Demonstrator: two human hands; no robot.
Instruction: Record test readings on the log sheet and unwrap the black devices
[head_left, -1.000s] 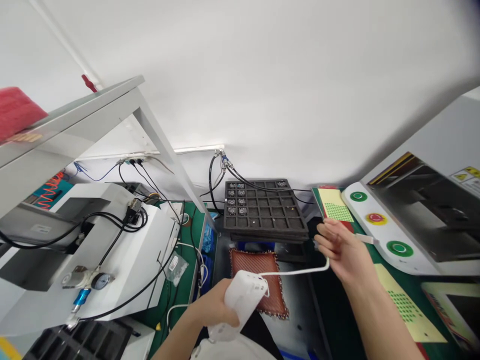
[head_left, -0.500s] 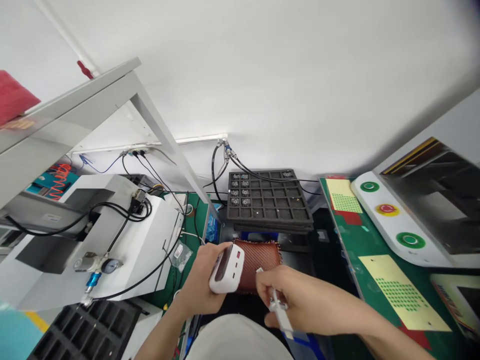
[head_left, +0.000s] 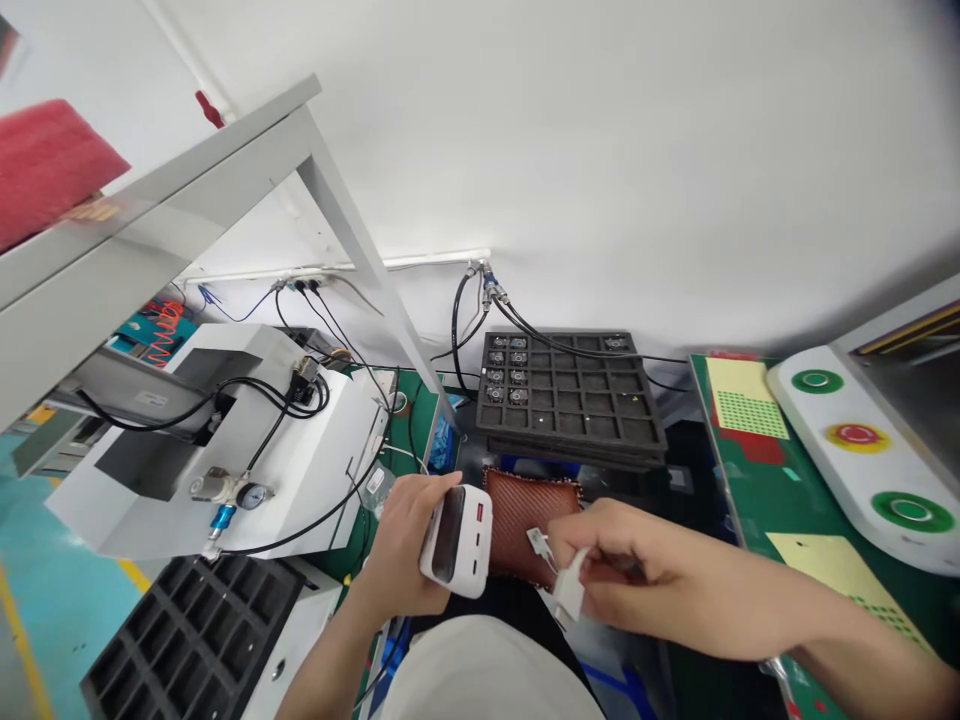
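Note:
My left hand [head_left: 401, 555] is closed around a white power bank [head_left: 471, 550], its dark panel to the left and a column of ports facing up, the top one red. To the right, the fingers of my right hand [head_left: 645, 575] pinch a short white cable [head_left: 570, 590]. One end with a small white plug [head_left: 538, 542] hangs over a brown woven-look cushion [head_left: 517, 500]. Part of the cable is hidden by my fingers. The plug and the power bank are apart.
Behind the cushion lies a black compartment tray [head_left: 570, 395] with several small metal parts. A white machine [head_left: 300, 480] with a gauge stands left, a second black tray [head_left: 187, 640] below it. A white control panel [head_left: 855, 435] with buttons sits on the green bench at right.
My right hand has turned and moved a little to the right with the cable, so its plug end now shows clearly. The view has shifted left. My left hand keeps hold of the power bank.

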